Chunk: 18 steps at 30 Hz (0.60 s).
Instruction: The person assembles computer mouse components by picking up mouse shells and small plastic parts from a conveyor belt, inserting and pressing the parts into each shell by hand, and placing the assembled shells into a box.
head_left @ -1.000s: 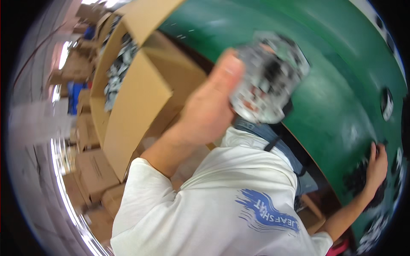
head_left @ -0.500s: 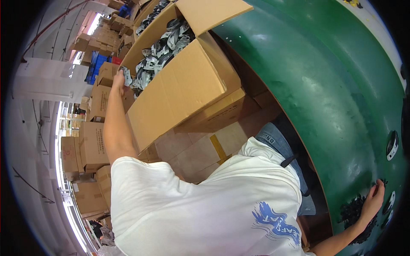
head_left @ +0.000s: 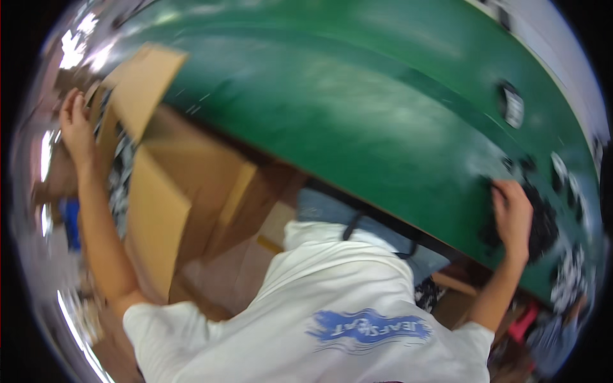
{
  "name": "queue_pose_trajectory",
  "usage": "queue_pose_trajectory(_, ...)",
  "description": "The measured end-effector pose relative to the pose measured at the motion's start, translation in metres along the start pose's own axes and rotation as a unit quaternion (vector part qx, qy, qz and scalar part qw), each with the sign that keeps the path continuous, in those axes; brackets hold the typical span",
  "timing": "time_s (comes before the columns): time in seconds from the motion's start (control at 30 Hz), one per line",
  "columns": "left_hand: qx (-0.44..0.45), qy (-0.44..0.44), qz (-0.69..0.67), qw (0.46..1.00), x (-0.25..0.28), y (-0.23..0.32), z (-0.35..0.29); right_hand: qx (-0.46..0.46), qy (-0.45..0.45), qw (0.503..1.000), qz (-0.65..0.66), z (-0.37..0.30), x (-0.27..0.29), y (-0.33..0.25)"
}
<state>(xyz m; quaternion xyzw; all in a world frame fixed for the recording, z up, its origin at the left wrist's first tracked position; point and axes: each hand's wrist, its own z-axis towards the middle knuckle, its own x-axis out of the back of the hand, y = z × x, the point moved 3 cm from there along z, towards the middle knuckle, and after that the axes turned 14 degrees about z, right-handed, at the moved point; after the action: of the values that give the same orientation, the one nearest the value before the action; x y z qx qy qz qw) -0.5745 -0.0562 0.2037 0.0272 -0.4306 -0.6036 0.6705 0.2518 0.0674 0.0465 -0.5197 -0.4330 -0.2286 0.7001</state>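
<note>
My left hand (head_left: pixel 76 127) is raised at the far left, above the open cardboard box (head_left: pixel 159 210). Its fingers are stretched out, and nothing shows between them. Many black-and-grey pieces (head_left: pixel 120 182) fill the box, partly hidden by my forearm and a flap. On the right, my right hand (head_left: pixel 516 214) is over the green table (head_left: pixel 306 108), beside a heap of small black parts (head_left: pixel 543 223). Thumb and fingers are drawn together, with a dark speck at the tips too blurred to name.
A black-and-grey piece (head_left: pixel 512 107) lies toward the table's far side. More such pieces (head_left: pixel 568 277) are gathered at the right edge. A person in blue (head_left: pixel 552 338) is at the lower right. A blue container (head_left: pixel 70 223) stands left of my left forearm.
My view has swung left to right, so the box now appears farther left. The black-and-grey piece that was in my left hand no longer shows there. My right hand still pinches near the black heap.
</note>
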Motion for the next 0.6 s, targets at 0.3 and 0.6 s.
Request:
queue_pose_trajectory(0.3,-0.476,-0.42,-0.083,0.768,-0.357,0.372,-0.202,0.019,0.106,0.984,0.14,-0.032,-0.018,-0.017)
queue_pose_trajectory(0.6,-0.69,-0.301,-0.079,0.653,-0.52,0.53,-0.367,-0.015,0.14,0.965,0.221,-0.055,-0.039,-0.026)
